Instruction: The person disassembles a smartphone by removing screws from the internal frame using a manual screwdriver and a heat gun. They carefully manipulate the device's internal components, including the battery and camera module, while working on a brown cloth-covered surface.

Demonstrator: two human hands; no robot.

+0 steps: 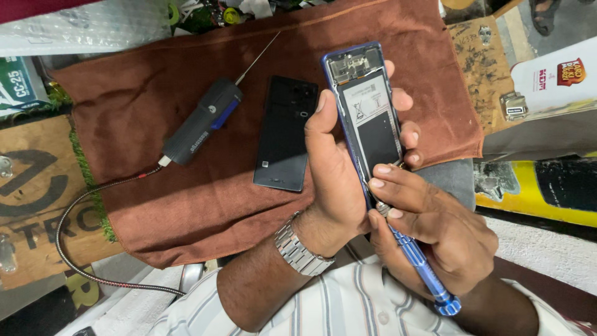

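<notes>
My left hand grips an opened blue phone upright, its back removed so the battery and circuit board show. My right hand holds a blue screwdriver with its tip against the phone's lower edge, the fingers resting on the phone's bottom. The phone's black back cover lies flat on the brown cloth just left of my left hand. A metal watch is on my left wrist.
A dark electric tool with a thin needle tip lies on the cloth at the left, its braided cable looping off toward the lower left. Wooden boards, a white box and a yellow object border the cloth.
</notes>
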